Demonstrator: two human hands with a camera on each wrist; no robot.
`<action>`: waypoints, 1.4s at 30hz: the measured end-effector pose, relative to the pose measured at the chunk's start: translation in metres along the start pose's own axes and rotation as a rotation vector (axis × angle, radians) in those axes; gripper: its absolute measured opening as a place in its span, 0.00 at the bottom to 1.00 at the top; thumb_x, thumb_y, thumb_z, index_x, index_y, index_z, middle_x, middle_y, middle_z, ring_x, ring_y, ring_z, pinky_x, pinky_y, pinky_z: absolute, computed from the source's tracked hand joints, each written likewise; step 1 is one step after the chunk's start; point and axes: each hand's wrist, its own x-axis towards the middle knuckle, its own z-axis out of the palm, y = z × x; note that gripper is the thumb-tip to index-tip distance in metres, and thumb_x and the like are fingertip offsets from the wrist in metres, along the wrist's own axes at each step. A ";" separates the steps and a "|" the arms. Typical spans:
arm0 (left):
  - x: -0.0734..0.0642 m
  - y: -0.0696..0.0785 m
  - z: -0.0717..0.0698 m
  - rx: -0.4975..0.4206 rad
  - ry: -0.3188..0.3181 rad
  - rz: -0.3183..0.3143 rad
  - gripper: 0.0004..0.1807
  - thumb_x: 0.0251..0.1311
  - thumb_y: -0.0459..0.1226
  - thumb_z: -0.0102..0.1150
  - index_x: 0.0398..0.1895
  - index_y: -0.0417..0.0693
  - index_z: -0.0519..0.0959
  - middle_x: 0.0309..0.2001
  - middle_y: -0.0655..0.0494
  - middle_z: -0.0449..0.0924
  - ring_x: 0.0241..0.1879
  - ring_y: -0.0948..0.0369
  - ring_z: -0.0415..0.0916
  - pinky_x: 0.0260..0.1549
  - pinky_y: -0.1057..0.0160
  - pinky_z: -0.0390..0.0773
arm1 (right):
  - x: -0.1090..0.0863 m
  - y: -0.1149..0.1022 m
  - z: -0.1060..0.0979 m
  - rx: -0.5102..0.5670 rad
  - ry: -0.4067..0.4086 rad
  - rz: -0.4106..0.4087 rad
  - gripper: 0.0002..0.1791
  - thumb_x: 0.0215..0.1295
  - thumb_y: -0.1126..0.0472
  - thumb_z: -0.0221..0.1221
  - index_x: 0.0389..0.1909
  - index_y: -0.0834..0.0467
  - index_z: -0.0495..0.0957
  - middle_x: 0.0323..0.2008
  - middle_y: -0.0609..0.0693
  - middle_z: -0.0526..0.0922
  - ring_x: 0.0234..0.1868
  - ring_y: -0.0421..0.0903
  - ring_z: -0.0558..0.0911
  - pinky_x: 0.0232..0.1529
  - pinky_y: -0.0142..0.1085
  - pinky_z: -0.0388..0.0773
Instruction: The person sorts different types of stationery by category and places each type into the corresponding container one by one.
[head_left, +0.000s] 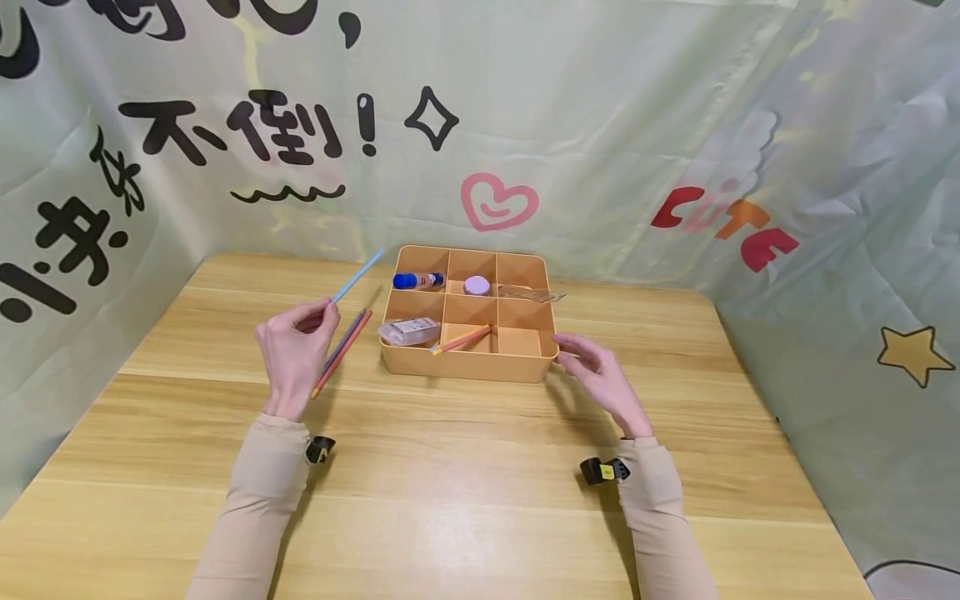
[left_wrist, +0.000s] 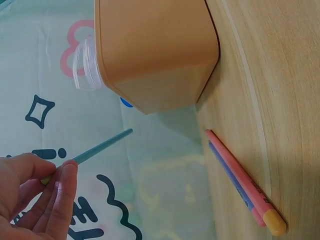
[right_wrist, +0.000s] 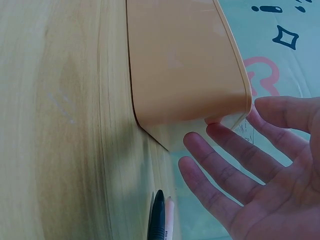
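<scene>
A light blue pencil (head_left: 358, 275) is pinched between the thumb and fingertips of my left hand (head_left: 298, 346). Its yellow-green end (left_wrist: 46, 180) pokes out behind the fingers in the left wrist view, while the long part slants up beside the tan compartment box (head_left: 465, 365). On the table beside that hand, a purple pencil (head_left: 343, 340) and a red pencil (head_left: 345, 354) lie side by side. My right hand (head_left: 600, 375) is at the box's front right corner, fingers spread and fingertips right at its side wall.
Inside the box are a blue-capped glue stick (head_left: 418, 281), a round lilac item (head_left: 477, 286), a clear ruler (head_left: 528, 293), a clear plastic case (head_left: 409, 331) and orange pencils (head_left: 467, 339). A dark pen (right_wrist: 158, 215) lies beyond the box's right side. Printed cloth (head_left: 600, 167) hangs behind the table.
</scene>
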 end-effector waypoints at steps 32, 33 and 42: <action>-0.001 0.001 0.001 -0.067 0.011 0.073 0.06 0.60 0.28 0.64 0.37 0.35 0.89 0.32 0.36 0.89 0.26 0.87 0.76 0.29 0.88 0.75 | 0.000 0.001 0.001 0.004 -0.009 -0.015 0.23 0.76 0.67 0.51 0.68 0.71 0.67 0.67 0.71 0.72 0.64 0.68 0.75 0.63 0.52 0.79; -0.001 0.000 0.001 -0.066 0.000 0.077 0.06 0.60 0.28 0.64 0.37 0.35 0.89 0.32 0.36 0.89 0.27 0.87 0.76 0.29 0.88 0.75 | 0.000 0.001 0.001 0.004 -0.009 -0.014 0.23 0.76 0.67 0.51 0.68 0.71 0.67 0.67 0.71 0.72 0.64 0.68 0.76 0.63 0.52 0.79; -0.001 0.001 0.002 -0.006 -0.069 0.116 0.07 0.61 0.31 0.64 0.37 0.36 0.89 0.31 0.40 0.89 0.28 0.92 0.72 0.30 0.86 0.75 | 0.000 0.001 0.002 0.019 -0.004 -0.021 0.23 0.75 0.68 0.51 0.68 0.71 0.67 0.67 0.72 0.71 0.65 0.70 0.74 0.63 0.54 0.78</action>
